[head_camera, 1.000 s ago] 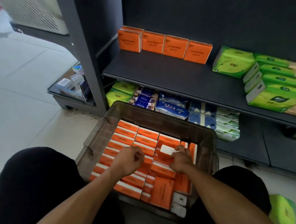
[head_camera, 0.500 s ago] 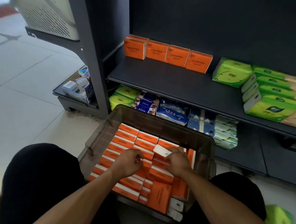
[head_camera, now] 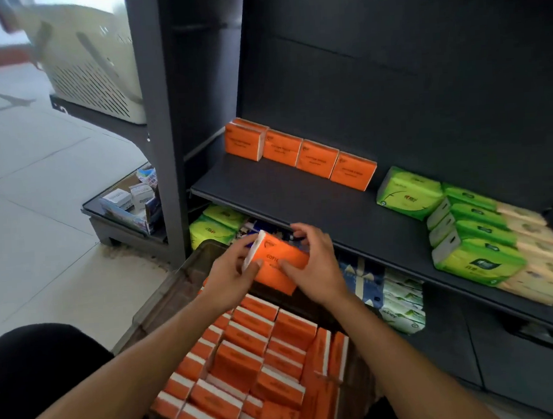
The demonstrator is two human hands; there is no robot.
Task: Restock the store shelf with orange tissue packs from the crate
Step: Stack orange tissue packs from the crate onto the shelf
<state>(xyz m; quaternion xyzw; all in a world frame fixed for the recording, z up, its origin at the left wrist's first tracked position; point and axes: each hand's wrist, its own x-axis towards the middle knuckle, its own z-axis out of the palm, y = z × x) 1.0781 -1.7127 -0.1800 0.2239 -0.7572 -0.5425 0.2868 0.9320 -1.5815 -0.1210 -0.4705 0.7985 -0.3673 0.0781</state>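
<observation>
Head view, hands: we see the left hand (head_camera: 230,272) and right hand (head_camera: 314,265) both curled round one orange pack (head_camera: 280,261), held above the crate (head_camera: 176,280), before the shelf (head_camera: 284,192) front edge.
Shelf count: four orange packs (head_camera: 301,154) visible along the rear edge; green packs (head_camera: 464,227) at the right end.
Crate: many orange packs, uncounted.
Room: pale tiled floor (head_camera: 35,198).

Matt dark shelf (head_camera: 300,201), translucent smoky plastic crate (head_camera: 176,290), glossy film-wrapped orange packs (head_camera: 246,366), smooth pale floor tiles (head_camera: 41,191).
</observation>
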